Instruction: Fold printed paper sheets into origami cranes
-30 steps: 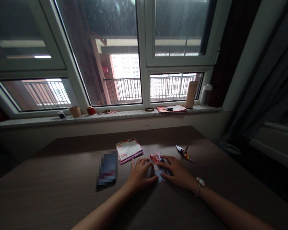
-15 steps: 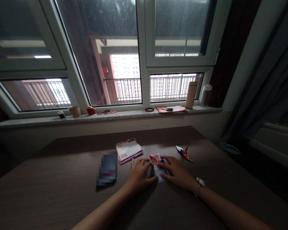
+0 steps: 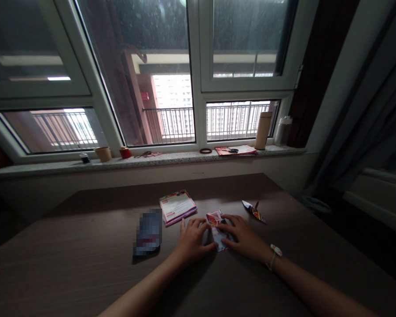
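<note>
Both my hands rest on a small folded piece of colourful printed paper (image 3: 215, 219) lying on the dark wooden table (image 3: 86, 264). My left hand (image 3: 192, 241) lies to the paper's left, fingers bent and pressing down at its edge. My right hand (image 3: 242, 235) lies over the paper's right side, fingers stretched flat on it. A bracelet sits on my right wrist. A finished folded paper figure (image 3: 254, 210) stands just right of my hands. A stack of printed paper sheets (image 3: 177, 207) lies just beyond my left hand.
A dark blurred flat object (image 3: 148, 232) lies left of my left hand. On the stone windowsill (image 3: 171, 159) stand a paper cup (image 3: 103, 153), a small red pot (image 3: 125, 152), a tall flask (image 3: 262, 124), a jar (image 3: 283, 130), and papers with scissors (image 3: 235, 150). A curtain hangs at the right.
</note>
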The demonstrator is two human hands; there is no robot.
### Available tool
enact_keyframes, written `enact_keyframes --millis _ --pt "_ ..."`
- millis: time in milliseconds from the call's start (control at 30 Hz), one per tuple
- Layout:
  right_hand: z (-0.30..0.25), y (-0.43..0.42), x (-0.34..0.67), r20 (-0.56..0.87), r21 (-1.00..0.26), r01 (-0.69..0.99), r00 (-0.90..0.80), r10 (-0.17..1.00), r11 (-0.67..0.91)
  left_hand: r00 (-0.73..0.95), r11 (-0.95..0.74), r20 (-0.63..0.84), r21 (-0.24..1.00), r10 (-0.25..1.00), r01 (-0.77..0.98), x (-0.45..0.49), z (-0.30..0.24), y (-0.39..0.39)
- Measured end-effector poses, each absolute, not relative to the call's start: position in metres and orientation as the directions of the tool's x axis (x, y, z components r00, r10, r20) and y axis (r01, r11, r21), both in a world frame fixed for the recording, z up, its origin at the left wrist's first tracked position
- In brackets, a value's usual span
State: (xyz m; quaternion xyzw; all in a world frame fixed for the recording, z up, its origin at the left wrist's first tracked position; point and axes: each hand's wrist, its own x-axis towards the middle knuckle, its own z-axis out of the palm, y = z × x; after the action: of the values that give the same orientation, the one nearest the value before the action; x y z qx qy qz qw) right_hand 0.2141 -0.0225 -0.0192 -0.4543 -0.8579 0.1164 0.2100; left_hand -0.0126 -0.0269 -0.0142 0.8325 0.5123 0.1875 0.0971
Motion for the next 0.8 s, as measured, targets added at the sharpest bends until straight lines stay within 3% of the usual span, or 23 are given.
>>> enact_keyframes --millis 800 --pt "-0.0205 -0.0224 0.2141 0.252 -0.383 0.735 -0.500 0.829 0.559 0.371 -0.423 0.207 0.351 0.905 0.835 -0.0125 -0.0153 -0.0286"
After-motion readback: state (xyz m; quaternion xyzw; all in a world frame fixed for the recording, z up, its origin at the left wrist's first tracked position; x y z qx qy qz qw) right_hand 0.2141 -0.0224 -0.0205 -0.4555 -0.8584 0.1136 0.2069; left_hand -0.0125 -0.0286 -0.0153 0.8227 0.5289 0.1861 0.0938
